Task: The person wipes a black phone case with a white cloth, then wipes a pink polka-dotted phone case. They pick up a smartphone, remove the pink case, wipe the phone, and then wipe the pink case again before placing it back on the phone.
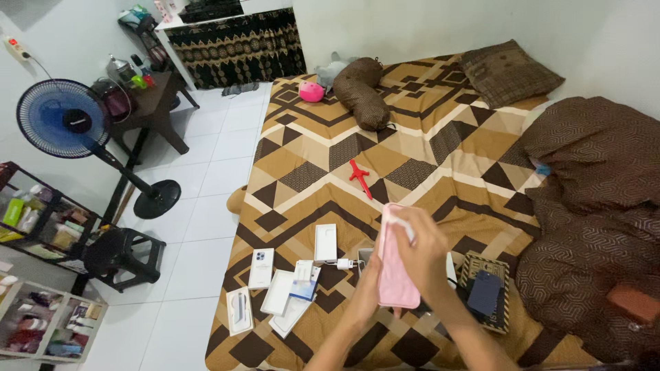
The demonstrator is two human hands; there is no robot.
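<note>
A flat pink phone case [395, 271] is held upright over the bed. My left hand [368, 288] grips its lower left edge. My right hand [419, 251] wraps over its right side and top, with a small white piece under the fingers. Below my hands on the patterned brown bedspread [440, 148] lie a white phone box [326, 242], a white charger plug [343, 264], a second white box [261, 268], an open box lid and papers [292, 295], and a boxed item [239, 310]. A dark blue phone [485, 292] rests on a patterned box to the right.
A red toy sword [359, 178] lies mid-bed. A brown bolster [363, 93], pink toy [311, 91], pillow [510, 72] and brown blanket [598, 206] sit at the far and right sides. A blue standing fan [65, 120], black stool [124, 254] and shelves [41, 227] stand left on white tiles.
</note>
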